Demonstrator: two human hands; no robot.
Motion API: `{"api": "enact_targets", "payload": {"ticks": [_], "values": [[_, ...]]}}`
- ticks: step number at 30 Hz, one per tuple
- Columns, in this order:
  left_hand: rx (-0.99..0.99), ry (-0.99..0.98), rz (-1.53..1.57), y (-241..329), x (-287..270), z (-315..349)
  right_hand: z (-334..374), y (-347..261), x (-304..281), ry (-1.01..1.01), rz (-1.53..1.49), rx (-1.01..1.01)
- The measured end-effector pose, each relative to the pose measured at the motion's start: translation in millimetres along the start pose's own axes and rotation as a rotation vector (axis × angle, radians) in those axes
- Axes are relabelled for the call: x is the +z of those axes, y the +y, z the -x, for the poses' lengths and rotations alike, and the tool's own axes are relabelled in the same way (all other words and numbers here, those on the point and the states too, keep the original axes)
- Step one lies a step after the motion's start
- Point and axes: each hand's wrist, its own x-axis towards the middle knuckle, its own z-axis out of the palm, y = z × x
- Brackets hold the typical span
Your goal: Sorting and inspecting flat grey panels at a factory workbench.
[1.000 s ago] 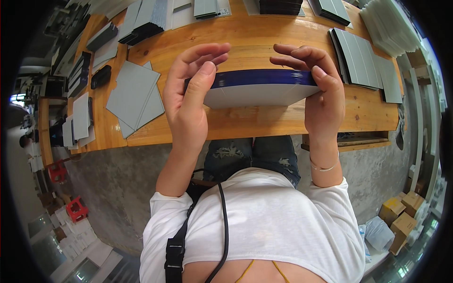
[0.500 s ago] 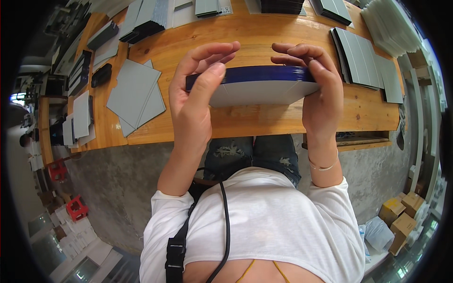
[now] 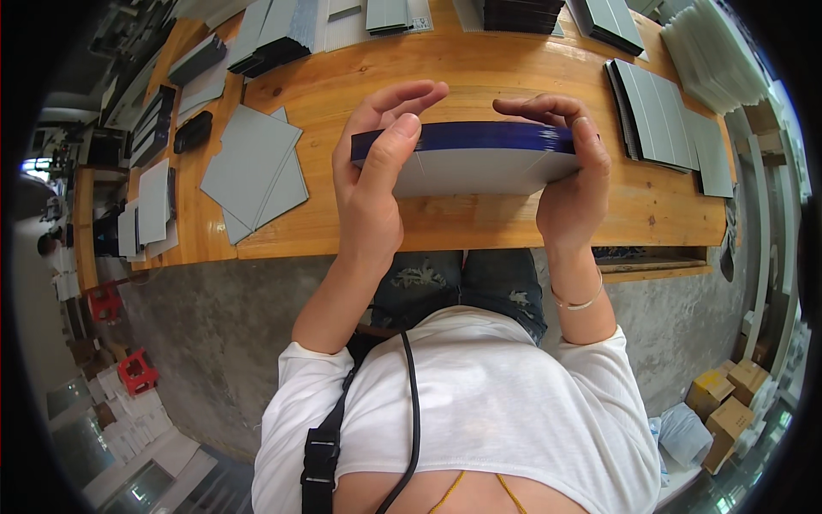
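Observation:
A stack of thin boards (image 3: 479,171) is held up between my two hands above the near part of the wooden table. Its face toward me is pale grey and its upper edge is dark blue. My left hand (image 3: 372,171) grips the left end, thumb on the near side and fingers curving over beyond the blue edge. At the other end, my right hand (image 3: 578,184) presses with its thumb at the corner, the fingers bent over the far side. The far side of the stack and parts of the fingers behind it are hidden.
On the wooden table (image 3: 514,227), loose grey boards (image 3: 257,171) overlap at left beside a black case (image 3: 193,132). A pile of grey panels (image 3: 655,111) lies at right, near stacked translucent sheets (image 3: 715,56). More dark-edged stacks (image 3: 518,15) line the far side.
My hands have drawn slightly closer together on the stack, the left moving right and the right moving a little left. My right fingers now lie closer to each other.

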Motion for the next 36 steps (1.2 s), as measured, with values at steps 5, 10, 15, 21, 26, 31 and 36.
{"api": "enact_targets", "payload": {"ticks": [5,10,15,21,26,31,36], "values": [[0.05,-0.014,0.012,3.5,-1.7,-0.5,1.1,-7.7,1.9,-0.017,-0.032,0.004],[-0.029,-0.071,0.11,-4.6,-5.6,1.3,0.1,2.1,-7.5,0.009,-0.014,0.021],[-0.037,-0.063,0.018,-6.3,-9.6,1.0,2.8,3.2,-6.0,0.06,-0.053,0.024],[0.028,-0.221,0.112,-14.5,-22.5,0.1,0.1,6.2,-12.6,0.083,0.109,0.051],[0.317,-0.393,-0.148,-25.8,-38.9,-7.7,1.7,4.2,-17.7,0.01,0.202,0.089],[0.101,-0.436,-0.362,-48.2,-49.5,0.2,1.8,5.0,-22.8,-0.056,0.091,0.078],[0.056,-0.377,-0.32,-50.1,-47.3,5.9,6.7,6.9,-43.6,-0.327,0.001,0.008]]}}
